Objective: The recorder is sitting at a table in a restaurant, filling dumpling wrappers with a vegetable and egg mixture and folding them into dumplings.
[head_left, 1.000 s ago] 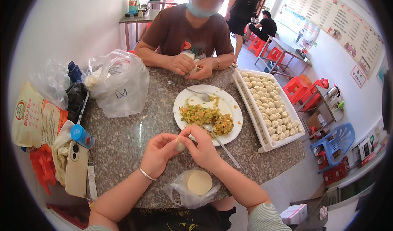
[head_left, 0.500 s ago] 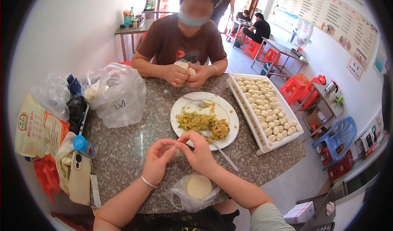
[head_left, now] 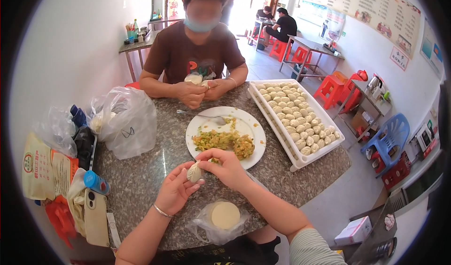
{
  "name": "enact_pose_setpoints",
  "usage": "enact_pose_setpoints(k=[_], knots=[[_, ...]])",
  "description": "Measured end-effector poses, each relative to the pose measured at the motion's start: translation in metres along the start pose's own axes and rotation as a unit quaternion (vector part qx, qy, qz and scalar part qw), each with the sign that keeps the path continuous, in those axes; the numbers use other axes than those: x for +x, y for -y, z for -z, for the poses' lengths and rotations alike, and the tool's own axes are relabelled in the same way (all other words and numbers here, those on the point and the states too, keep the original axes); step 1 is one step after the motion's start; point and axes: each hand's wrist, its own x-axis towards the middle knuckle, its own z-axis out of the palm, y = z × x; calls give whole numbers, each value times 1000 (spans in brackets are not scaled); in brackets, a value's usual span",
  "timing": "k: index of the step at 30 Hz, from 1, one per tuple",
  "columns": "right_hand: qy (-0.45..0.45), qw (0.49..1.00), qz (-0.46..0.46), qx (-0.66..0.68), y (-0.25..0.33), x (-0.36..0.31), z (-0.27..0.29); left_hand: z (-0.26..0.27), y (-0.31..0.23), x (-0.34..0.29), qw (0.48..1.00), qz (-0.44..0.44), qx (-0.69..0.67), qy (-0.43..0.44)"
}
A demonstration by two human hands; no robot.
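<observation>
Over the worktop (head_left: 141,180), on your side of the plate (head_left: 258,140), your left hand (head_left: 174,186) is clasping a pleated dumpling (head_left: 194,172) while your right hand (head_left: 224,167) is pinching its upper end; overly hard pinching may be risking a tear, slack holding a drop.

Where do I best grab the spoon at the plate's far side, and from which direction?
Probably take the spoon by its handle end, from the left: its bowl lies on the plate, while that end juts past the rim, clear of the filling. The left hand holds a dumpling.
</observation>
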Motion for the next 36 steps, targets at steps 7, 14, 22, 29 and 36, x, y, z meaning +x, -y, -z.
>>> enact_pose_setpoints(k=[7, 14, 22, 29, 36], knots=[[-17, 1000, -7, -6, -2, -1, -1, 7, 2, 3, 999, 17, -20, 28], [25, 996, 86, -7, 3, 0, -2, 2, 1, 3, 999, -7, -37, 3], [132, 986, 58, -89, 6, -2, 5, 2, 0, 2, 999, -14, 41, 10], [112, 984, 78, -116, -2, -2, 1, 8, 0, 1, 997, -15, 78, -4], [52, 989, 80, -111, 7, -4, 8, 0, 1, 2, 995, -19, 86, -41]])
